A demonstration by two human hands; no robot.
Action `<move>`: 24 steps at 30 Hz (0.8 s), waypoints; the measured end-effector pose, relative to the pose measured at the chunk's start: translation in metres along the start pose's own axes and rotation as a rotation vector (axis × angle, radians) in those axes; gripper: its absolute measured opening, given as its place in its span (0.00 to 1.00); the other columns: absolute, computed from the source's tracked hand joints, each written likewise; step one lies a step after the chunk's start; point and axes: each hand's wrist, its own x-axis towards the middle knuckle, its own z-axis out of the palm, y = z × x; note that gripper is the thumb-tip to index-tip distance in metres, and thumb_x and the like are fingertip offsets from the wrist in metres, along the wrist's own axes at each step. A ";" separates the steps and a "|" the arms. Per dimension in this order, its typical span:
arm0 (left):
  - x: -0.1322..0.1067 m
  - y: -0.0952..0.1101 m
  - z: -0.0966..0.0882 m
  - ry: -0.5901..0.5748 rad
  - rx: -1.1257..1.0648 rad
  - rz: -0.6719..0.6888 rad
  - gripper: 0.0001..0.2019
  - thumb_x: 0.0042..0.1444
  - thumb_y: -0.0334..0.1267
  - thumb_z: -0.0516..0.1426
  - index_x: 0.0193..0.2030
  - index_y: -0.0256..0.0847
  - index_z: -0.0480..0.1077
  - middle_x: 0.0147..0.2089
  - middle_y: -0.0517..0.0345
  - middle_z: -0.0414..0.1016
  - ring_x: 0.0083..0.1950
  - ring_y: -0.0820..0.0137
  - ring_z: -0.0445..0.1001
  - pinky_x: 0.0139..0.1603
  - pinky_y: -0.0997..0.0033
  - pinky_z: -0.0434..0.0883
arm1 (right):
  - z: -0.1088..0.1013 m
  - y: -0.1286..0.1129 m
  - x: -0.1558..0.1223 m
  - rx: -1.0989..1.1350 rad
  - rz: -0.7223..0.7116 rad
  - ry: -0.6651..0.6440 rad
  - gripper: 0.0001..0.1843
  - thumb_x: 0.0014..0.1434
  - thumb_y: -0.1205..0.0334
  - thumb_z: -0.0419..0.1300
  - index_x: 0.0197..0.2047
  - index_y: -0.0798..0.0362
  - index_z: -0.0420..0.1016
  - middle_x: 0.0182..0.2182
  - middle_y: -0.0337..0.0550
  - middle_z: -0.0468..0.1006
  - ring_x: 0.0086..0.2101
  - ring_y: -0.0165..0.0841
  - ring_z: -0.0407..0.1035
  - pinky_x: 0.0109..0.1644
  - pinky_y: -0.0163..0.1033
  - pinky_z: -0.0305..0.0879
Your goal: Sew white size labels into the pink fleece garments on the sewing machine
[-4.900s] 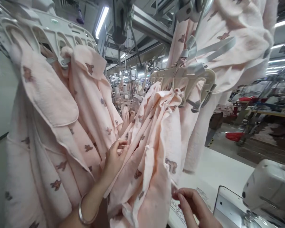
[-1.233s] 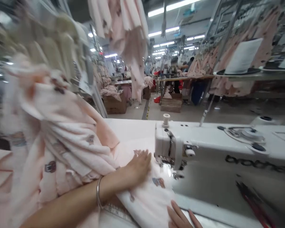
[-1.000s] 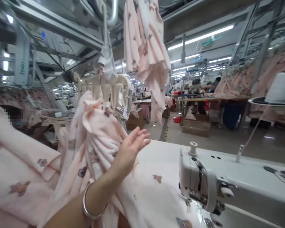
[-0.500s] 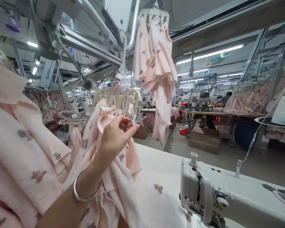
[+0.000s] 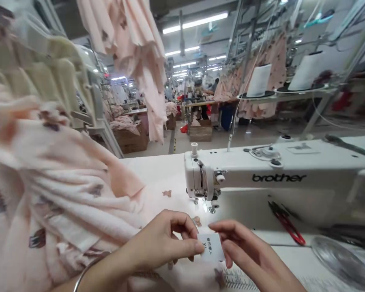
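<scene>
A small white label [image 5: 212,246] with dark printed characters is pinched between the thumb and fingers of my left hand [image 5: 167,239], just in front of the sewing machine. My right hand [image 5: 246,251] has its thumb and a finger at the label's right edge, with the index finger stretched out above it. Pale pink fabric [image 5: 79,178] with small bear motifs hangs in folds at my left. More of this cloth [image 5: 167,194] seems to lie on the table under my hands. The white sewing machine [image 5: 246,174] carries its needle area just beyond the label.
Red-handled thread snips [image 5: 288,225] lie under the machine arm. A clear round dish [image 5: 342,259] sits at the right. Thread cones [image 5: 259,81] stand behind the machine. A cream clip hanger [image 5: 45,77] holds fabric at the left, and pink pieces [image 5: 136,52] hang overhead.
The view has turned right and downward. My left hand has come from the clip hanger to in front of the machine with the label. My right hand has entered at the label's right side.
</scene>
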 end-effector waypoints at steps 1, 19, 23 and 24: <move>0.005 -0.007 0.000 -0.019 -0.016 -0.004 0.15 0.47 0.45 0.63 0.31 0.35 0.67 0.24 0.60 0.68 0.20 0.80 0.61 0.18 0.82 0.60 | 0.001 -0.005 0.003 0.137 0.097 -0.050 0.17 0.60 0.44 0.55 0.37 0.50 0.69 0.27 0.38 0.70 0.29 0.30 0.67 0.32 0.31 0.67; 0.029 -0.022 -0.003 0.212 0.092 0.087 0.11 0.52 0.42 0.59 0.31 0.35 0.69 0.25 0.60 0.70 0.25 0.76 0.68 0.26 0.80 0.63 | 0.004 0.023 0.006 -0.275 -0.007 0.069 0.13 0.65 0.52 0.50 0.38 0.52 0.67 0.31 0.39 0.69 0.32 0.31 0.65 0.35 0.34 0.65; 0.053 -0.038 -0.017 0.436 0.461 0.126 0.08 0.54 0.39 0.56 0.31 0.37 0.72 0.27 0.59 0.73 0.29 0.73 0.69 0.30 0.77 0.63 | 0.006 0.070 0.001 -0.866 -0.456 0.154 0.13 0.65 0.62 0.50 0.52 0.54 0.67 0.45 0.47 0.72 0.46 0.38 0.66 0.47 0.41 0.64; 0.058 -0.045 -0.020 0.451 0.525 0.100 0.07 0.54 0.38 0.56 0.31 0.37 0.72 0.27 0.59 0.73 0.29 0.72 0.69 0.30 0.77 0.63 | 0.009 0.081 0.000 -0.960 -0.548 0.125 0.15 0.65 0.64 0.50 0.53 0.55 0.67 0.49 0.48 0.71 0.50 0.40 0.65 0.50 0.42 0.64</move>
